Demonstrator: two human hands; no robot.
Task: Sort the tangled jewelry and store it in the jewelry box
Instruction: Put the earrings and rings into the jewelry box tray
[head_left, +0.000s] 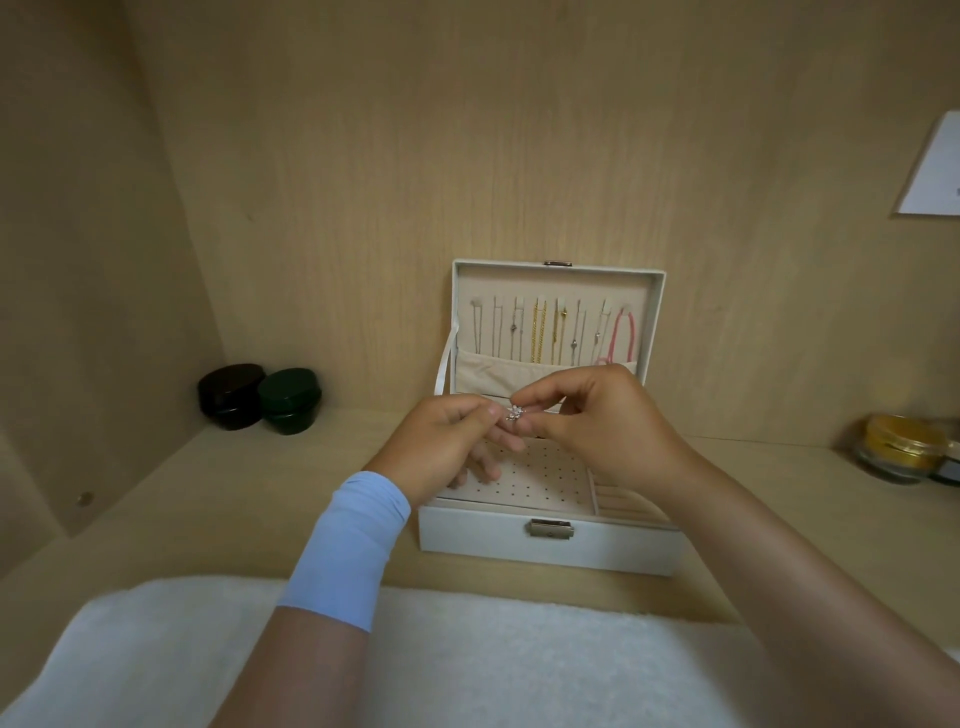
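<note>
Readable text: none I can make out | white sheet (932, 171) at my right: marks too small to read

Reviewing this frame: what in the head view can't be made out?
- Silver piece: too small, and pinched between left hand and right hand; ring or earring, cannot tell.
- Jewelry box: the hands hide the back of the tray, and the right forearm hides its right slots.
- Paper: cut off by the right edge; print unreadable.
- Glass jar: blurred; gold contents unclear.
</note>
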